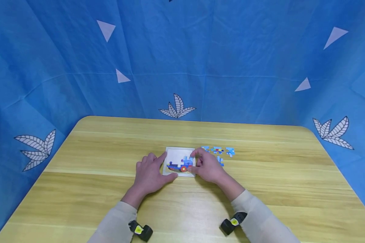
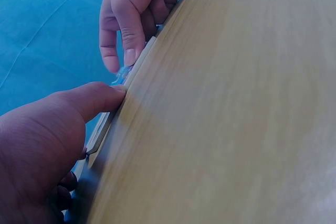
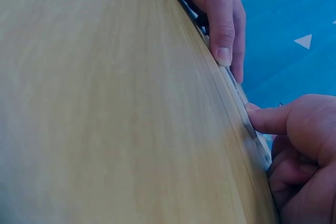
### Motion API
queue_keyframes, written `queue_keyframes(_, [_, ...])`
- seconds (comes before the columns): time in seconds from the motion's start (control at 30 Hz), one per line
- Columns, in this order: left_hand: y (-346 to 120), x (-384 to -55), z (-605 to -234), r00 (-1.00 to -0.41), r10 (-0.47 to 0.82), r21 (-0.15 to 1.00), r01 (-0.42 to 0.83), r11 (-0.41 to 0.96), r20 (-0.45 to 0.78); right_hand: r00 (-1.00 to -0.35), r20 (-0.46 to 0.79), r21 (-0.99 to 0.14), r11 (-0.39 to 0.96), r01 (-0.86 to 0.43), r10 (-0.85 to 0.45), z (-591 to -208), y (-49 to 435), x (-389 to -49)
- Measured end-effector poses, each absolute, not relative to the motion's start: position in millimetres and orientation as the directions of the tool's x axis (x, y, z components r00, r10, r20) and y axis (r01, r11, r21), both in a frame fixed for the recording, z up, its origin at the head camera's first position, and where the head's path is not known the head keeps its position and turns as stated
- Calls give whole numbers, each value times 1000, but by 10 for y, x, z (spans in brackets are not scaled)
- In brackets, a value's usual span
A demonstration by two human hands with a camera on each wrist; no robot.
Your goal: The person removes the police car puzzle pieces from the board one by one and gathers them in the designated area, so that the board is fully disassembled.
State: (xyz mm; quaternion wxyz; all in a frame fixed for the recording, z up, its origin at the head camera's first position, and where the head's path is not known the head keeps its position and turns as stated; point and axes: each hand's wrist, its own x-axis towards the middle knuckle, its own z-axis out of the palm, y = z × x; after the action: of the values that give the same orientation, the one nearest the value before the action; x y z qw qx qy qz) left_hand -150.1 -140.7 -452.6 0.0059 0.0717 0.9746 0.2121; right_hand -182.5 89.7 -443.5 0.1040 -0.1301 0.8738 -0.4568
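Observation:
A small jigsaw puzzle in a white tray [image 1: 177,148] lies on the table, its lower part filled with joined pieces [image 1: 175,167] showing a blue and red vehicle. My left hand [image 1: 150,173] rests at the tray's lower left corner, index finger along the left side and thumb on the near edge. At the right side of the picture, thumb and index finger of my right hand [image 1: 211,167] pinch a blue puzzle piece [image 1: 190,162] low over the tray. Both wrist views see the tray [image 2: 102,132] edge-on, with the picture mostly hidden.
Several loose puzzle pieces [image 1: 230,151] lie on the wooden table [image 1: 276,168] just right of the tray, partly behind my right hand. A blue cloth [image 1: 231,60] with white triangles and leaf prints hangs behind the table and along its sides.

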Motion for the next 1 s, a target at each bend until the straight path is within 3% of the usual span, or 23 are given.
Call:
queue_keyframes(0.53, [-1404, -1498, -4541, -989, 143, 419, 143, 897, 32, -941, -88, -875, 476, -83, -327, -4441, 904, -1833])
queue_keyframes(1.0, [-1411, -1507, -4552, -990, 137, 417, 136, 899, 28, -950, -90, -824, 558, -98, -299, -4451, 897, -1849])
